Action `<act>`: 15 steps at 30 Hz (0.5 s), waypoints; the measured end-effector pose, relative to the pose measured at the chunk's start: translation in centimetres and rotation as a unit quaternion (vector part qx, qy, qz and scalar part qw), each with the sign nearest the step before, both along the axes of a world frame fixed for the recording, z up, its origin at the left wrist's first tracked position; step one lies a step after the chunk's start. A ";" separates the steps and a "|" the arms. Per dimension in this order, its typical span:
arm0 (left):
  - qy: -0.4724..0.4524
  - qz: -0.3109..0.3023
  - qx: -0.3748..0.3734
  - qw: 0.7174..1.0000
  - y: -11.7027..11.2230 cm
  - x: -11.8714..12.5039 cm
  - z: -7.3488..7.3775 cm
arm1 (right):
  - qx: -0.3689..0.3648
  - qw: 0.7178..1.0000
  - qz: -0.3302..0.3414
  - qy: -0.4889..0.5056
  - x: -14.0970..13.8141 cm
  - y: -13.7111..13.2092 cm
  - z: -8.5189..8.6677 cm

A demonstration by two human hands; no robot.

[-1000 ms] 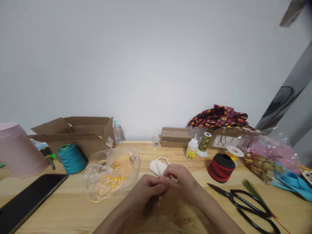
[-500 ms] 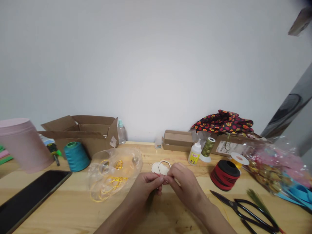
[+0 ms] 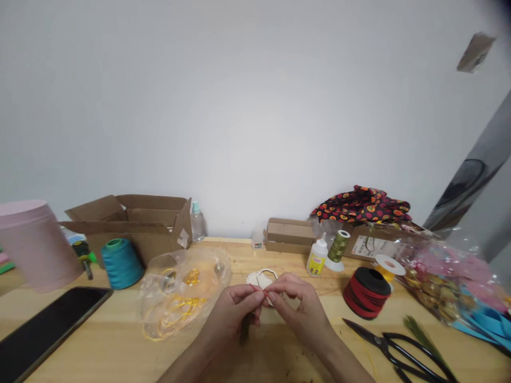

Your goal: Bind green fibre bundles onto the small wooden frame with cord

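Note:
My left hand point(image 3: 235, 309) pinches a thin red cord point(image 3: 254, 288) between thumb and forefinger. Below its curled fingers hangs a dark green tassel point(image 3: 244, 331), partly hidden by the hand. My right hand point(image 3: 301, 308) meets it fingertip to fingertip, also pinching the red cord, with its thumb and index finger pressed together. The exact knot or loop between the fingertips is too small to make out. Just behind the hands, a pale flat cutout point(image 3: 252, 278) with a scalloped edge lies on the table, partly covered by the right fingers.
Black scissors point(image 3: 379, 340) and a green tassel point(image 3: 423, 335) lie at right, near a red cord spool point(image 3: 365, 295). A glue bottle point(image 3: 316, 258) stands behind. At left are a plastic bag with yellow cord point(image 3: 187, 292), a teal thread cone point(image 3: 120, 264) and a phone point(image 3: 51, 330).
My right hand has lowered and turned slightly, its fingers opening to show more of the thumb and the red cord. The tassel under my left hand shows more. The whole view has shifted slightly.

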State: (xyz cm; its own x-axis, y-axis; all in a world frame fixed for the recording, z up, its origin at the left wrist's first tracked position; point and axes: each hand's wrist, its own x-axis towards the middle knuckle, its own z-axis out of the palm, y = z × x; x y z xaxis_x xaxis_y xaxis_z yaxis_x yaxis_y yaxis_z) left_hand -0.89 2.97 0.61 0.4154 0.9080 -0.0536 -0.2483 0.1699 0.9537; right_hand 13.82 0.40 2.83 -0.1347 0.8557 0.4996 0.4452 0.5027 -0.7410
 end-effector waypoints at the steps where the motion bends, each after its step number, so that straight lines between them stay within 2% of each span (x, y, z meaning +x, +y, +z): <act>1: 0.002 -0.002 0.004 1.000 0.0 0.0 -0.1 | -0.018 1.000 0.001 0.018 -0.1 0.0 0.1; 8: 0.016 0.007 0.054 0.998 -0.1 0.2 0.0 | -0.134 0.986 0.014 0.101 -0.1 0.0 0.6; 15: 0.022 0.004 0.071 0.997 -0.4 0.4 0.1 | -0.196 0.963 0.012 0.182 -0.4 0.3 -0.1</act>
State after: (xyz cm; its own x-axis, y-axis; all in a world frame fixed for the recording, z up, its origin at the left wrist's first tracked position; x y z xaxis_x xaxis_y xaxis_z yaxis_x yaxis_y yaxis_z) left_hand -0.48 2.57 0.69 0.4075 0.9113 0.0588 -0.2071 0.0295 0.9779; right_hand 13.37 0.74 2.74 -0.0345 0.9871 0.1564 0.1115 0.1593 -0.9809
